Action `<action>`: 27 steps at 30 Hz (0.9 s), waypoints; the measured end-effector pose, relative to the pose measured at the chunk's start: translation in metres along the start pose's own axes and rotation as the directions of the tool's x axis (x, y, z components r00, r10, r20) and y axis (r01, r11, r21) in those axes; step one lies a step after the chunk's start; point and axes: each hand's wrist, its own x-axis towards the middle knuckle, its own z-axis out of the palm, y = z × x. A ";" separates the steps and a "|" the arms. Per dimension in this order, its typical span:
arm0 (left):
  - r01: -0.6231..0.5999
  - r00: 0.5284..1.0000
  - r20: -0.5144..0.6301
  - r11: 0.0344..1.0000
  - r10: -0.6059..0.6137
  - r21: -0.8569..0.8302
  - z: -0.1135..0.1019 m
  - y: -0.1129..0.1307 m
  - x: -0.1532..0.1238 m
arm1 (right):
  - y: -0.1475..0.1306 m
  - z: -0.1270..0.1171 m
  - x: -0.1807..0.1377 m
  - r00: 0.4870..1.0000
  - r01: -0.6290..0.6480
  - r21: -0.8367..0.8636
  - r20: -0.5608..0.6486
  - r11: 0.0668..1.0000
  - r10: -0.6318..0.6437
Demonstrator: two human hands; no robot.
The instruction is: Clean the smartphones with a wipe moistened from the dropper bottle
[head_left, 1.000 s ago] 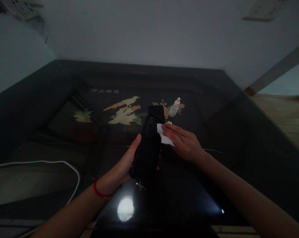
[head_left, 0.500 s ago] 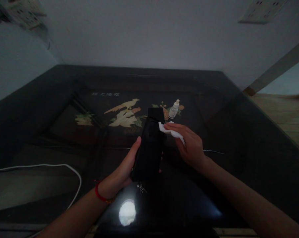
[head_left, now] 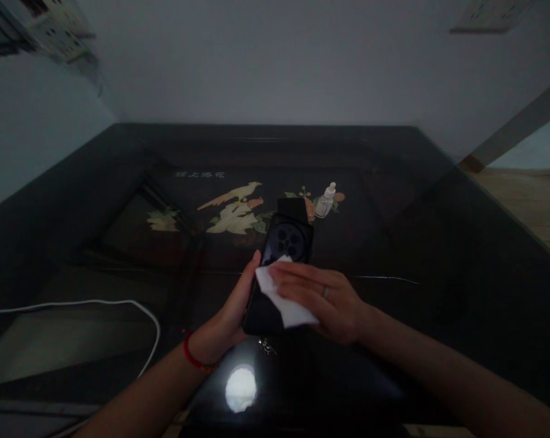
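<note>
- The right hand (head_left: 334,301), a ring (head_left: 326,291) on one finger, presses its fingers together over a folded white tissue (head_left: 291,307), holding it flat to the phone; its thumb is hidden from where I stand.
- The left hand (head_left: 238,304), a red bracelet (head_left: 195,356) at its wrist, grips the phone (head_left: 262,311) by its edge, thumb along the near side; its other fingers are out of sight beneath.
- The phone is held back side up, tilted, above the dark table (head_left: 416,231); its round camera patch (head_left: 285,239) shows uncovered just past the tissue, and a small metal charm (head_left: 266,347) hangs by its lower end.
- The wiping looks to be mid-course, in my judgement; tissue covers the middle of the back, while the lower left strip lies bare; which parts are already clean, the dim light does not tell.
- Half a second ago the tissue sat at the phone's upper right edge, beside the cameras; now it lies across the back below them, and the camera patch reads more clearly.
- Farther out, a dropper bottle (head_left: 324,205) stands upright on the floral inlay, as before; a white cord (head_left: 97,302) curves at left.
</note>
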 end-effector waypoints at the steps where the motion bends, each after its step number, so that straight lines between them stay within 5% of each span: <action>1: -0.028 1.000 -0.001 1.000 0.028 -0.003 0.001 0.000 0.000 | 0.001 -0.001 0.000 0.999 -0.046 -0.006 -0.016 0.999 0.046; 4: -0.026 1.000 0.002 1.000 0.026 0.004 0.005 0.002 0.000 | -0.003 0.001 0.004 0.997 -0.069 0.003 -0.025 0.998 0.069; 9: 0.091 0.995 0.038 0.996 -0.092 0.024 0.004 0.004 0.000 | -0.024 0.008 0.010 0.987 0.161 0.038 0.017 0.986 -0.161; 23: -0.084 0.992 0.108 0.988 0.070 0.132 -0.003 0.005 0.003 | -0.025 -0.005 -0.015 0.986 0.107 0.064 0.119 0.992 -0.114; 27: -0.023 0.993 0.114 0.991 0.009 0.129 -0.003 0.003 0.003 | -0.023 -0.010 -0.012 0.988 0.084 0.040 0.123 0.996 -0.088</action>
